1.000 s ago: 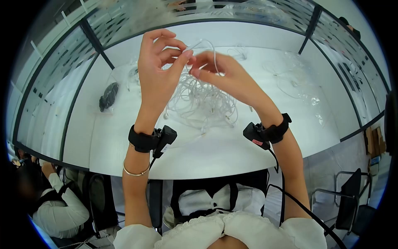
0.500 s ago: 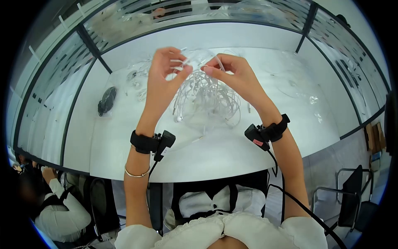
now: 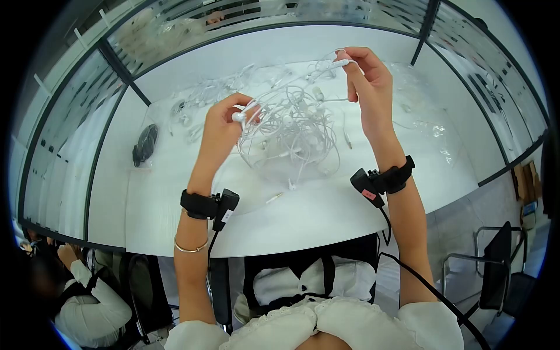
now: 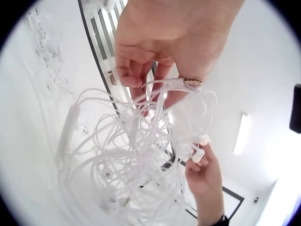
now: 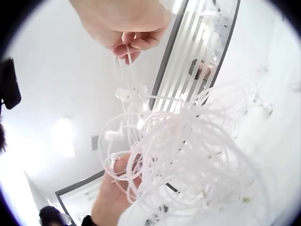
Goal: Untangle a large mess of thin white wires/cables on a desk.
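A large tangle of white wired earphones (image 3: 294, 125) is bunched over the middle of the desk. My left hand (image 3: 221, 128) grips the tangle at its left side, cables running between curled fingers. In the left wrist view, a metal-tipped earphone plug (image 4: 192, 82) lies by that thumb. Farther back and higher, my right hand (image 3: 373, 87) pinches an earphone cable (image 5: 129, 59) between thumb and fingers. White earbuds (image 4: 198, 155) appear beside the right fingers in the left wrist view. Strands stretch between the two hands. A plug (image 3: 274, 198) lies on the desk in front.
The white desk (image 3: 175, 216) has low partitions at its back and sides. A black bagged bundle (image 3: 146, 144) lies left; more wrapped white cables (image 3: 216, 87) lie back left. Clear plastic (image 3: 440, 143) is at right. A chair (image 3: 496, 268) stands at right, and a person (image 3: 93, 297) sits at left.
The hands, close together before, have moved apart: the right went up and rightward with a cable, the left came down to the tangle's left side. Strands now stretch between them.
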A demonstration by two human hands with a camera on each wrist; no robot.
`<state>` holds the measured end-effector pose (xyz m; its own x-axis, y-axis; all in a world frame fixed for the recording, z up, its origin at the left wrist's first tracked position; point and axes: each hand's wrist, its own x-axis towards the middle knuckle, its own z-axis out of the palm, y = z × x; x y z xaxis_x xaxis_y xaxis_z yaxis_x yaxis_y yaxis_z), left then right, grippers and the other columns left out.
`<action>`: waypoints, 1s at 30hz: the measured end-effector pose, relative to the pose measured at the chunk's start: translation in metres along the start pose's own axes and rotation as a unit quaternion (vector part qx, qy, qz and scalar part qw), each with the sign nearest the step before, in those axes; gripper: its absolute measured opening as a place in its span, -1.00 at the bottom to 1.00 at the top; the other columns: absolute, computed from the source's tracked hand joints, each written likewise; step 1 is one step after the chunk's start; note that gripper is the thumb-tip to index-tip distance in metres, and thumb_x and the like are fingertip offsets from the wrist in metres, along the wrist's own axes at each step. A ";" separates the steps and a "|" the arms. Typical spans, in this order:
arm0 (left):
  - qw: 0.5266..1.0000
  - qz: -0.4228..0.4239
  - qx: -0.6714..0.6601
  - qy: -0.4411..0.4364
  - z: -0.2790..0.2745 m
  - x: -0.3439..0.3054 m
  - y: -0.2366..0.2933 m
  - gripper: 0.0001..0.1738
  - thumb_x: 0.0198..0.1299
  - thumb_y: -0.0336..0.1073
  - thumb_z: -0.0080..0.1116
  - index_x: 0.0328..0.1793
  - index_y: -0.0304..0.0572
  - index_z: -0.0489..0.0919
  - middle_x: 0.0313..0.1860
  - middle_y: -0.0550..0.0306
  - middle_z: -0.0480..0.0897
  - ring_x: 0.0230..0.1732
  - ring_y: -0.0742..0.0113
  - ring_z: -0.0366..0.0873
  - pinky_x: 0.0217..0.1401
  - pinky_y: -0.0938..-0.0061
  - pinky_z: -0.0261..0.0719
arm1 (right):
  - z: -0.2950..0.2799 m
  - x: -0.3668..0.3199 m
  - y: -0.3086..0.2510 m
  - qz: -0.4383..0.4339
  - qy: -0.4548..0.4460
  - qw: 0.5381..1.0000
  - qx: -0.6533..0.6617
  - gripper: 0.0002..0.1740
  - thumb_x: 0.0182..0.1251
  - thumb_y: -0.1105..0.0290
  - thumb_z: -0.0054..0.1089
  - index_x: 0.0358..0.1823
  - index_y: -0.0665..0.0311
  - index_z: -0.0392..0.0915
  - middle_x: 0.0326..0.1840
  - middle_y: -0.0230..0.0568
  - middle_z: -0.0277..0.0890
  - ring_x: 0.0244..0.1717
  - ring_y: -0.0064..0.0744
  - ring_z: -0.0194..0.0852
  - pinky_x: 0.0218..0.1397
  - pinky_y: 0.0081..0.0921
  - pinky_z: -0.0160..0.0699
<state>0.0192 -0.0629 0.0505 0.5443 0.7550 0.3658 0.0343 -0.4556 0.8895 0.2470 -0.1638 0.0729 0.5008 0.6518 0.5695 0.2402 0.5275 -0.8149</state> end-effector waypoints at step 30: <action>0.922 0.015 -0.363 -0.131 -0.033 0.001 -0.009 -0.54 0.35 -0.01 -0.09 -0.03 -0.32 0.53 -0.19 -0.05 0.64 -0.39 0.40 0.47 -0.18 0.53 0.35 | 0.000 -0.003 -0.006 -0.102 -0.259 0.939 -0.201 -0.38 0.20 0.41 0.15 0.35 0.17 0.35 0.38 -0.26 0.34 0.41 -0.27 0.24 0.44 -0.30 0.25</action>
<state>-0.0077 -0.0422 0.0514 0.7234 0.5637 0.3988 -0.5024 0.0335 0.8640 0.2444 -0.1691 0.0758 -0.0376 0.7917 0.6098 0.6333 0.4909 -0.5982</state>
